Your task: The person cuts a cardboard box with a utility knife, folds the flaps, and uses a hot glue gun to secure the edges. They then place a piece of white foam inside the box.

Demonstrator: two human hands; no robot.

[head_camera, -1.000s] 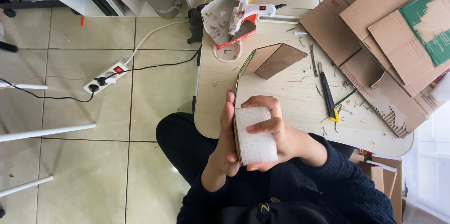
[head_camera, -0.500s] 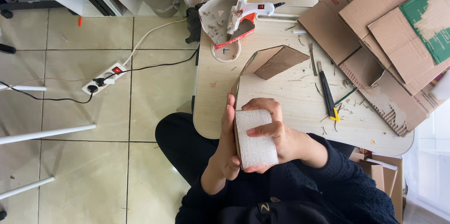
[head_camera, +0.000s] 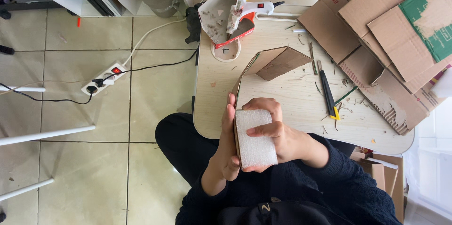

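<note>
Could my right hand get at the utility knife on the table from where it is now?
Probably yes. The utility knife lies in the open on the table with only scraps around it, but the right hand is pressing the white foam piece and would have to let go.

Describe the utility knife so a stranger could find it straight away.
Start at the pale wooden table with cardboard sheets piled on its far right side. Just beside that pile, right of the folded cardboard piece, lies the utility knife. It is the only slim black tool there, with a yellow tip pointing toward the person.
</note>
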